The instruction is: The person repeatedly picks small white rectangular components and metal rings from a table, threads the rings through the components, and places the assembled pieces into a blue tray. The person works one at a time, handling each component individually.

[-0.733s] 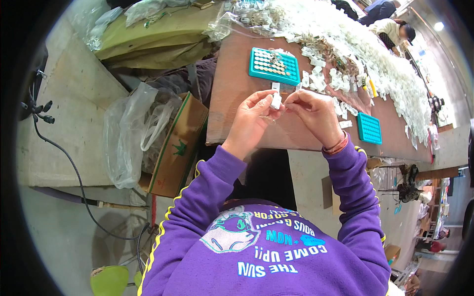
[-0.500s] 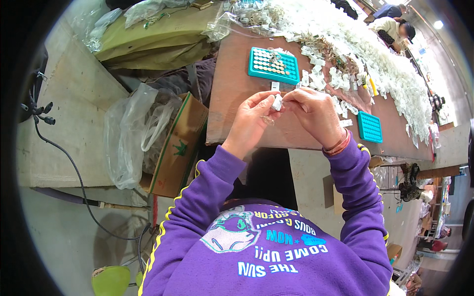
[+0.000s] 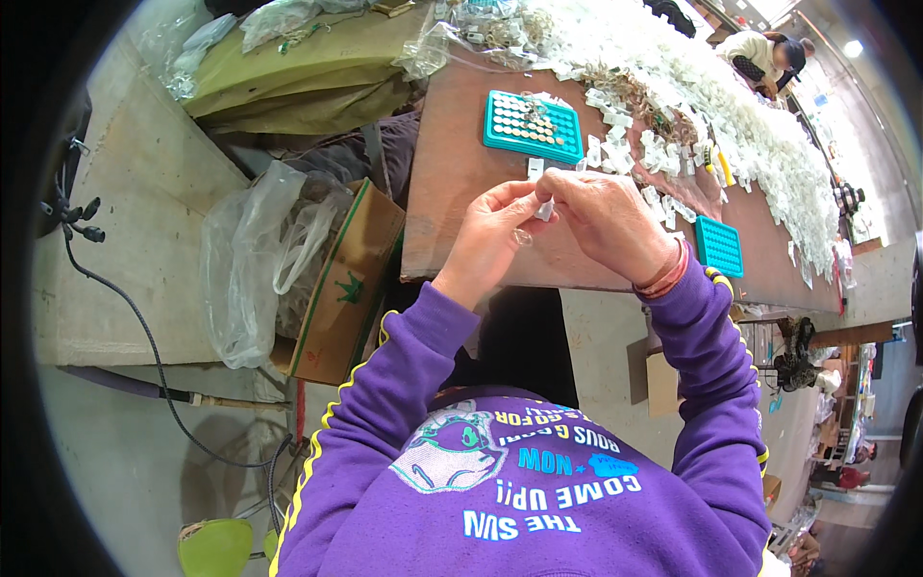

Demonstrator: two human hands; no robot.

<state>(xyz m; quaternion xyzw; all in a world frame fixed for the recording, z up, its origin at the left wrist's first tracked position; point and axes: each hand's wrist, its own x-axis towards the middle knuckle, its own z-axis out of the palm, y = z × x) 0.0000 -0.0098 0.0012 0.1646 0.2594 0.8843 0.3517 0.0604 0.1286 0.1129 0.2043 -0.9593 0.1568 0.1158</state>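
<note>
My left hand (image 3: 492, 234) pinches a small white plastic piece (image 3: 545, 209) between thumb and fingers, above the table's near edge. My right hand (image 3: 615, 219) comes over it from the right, its fingers closed at the piece and partly covering it; whether they grip the piece itself or something tiny on it is hidden. A thin clear loop (image 3: 522, 237) shows at my left palm. Just beyond my hands is a teal tray (image 3: 534, 151) with rows of round, coin-like discs and some loose bits on top. Another white piece (image 3: 536, 168) lies between tray and hands.
A large heap of white plastic pieces (image 3: 760, 144) covers the table's (image 3: 447, 192) far and right side. A second teal tray (image 3: 719, 247) and a yellow-handled tool (image 3: 725, 169) lie to the right. At left stands a cardboard box (image 3: 332, 308) with plastic bags. Another person (image 3: 760, 56) sits far right.
My right hand has moved left and turned over the white piece, now covering more of it. My left hand stays almost in place.
</note>
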